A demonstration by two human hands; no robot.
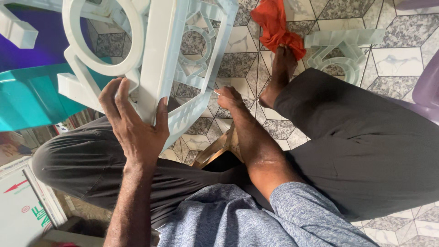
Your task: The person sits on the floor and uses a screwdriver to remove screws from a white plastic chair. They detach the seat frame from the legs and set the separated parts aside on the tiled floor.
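A pale white plastic frame point(160, 50) with ring and bar cut-outs stands tilted across my lap. My left hand point(135, 123) grips its near bar, fingers wrapped over the edge. My right hand point(230, 99) touches the frame's lower right edge with pinched fingertips; whether it holds anything small I cannot tell. I sit in dark trousers, and my bare foot point(279, 75) rests on the tiled floor.
An orange-red cloth point(276, 25) lies by my foot. A second pale plastic piece point(340, 50) lies on the floor at the right. A teal and purple plastic item point(32, 91) is at the left, a white box point(23, 206) lower left, a wooden stool point(219, 146) beneath me.
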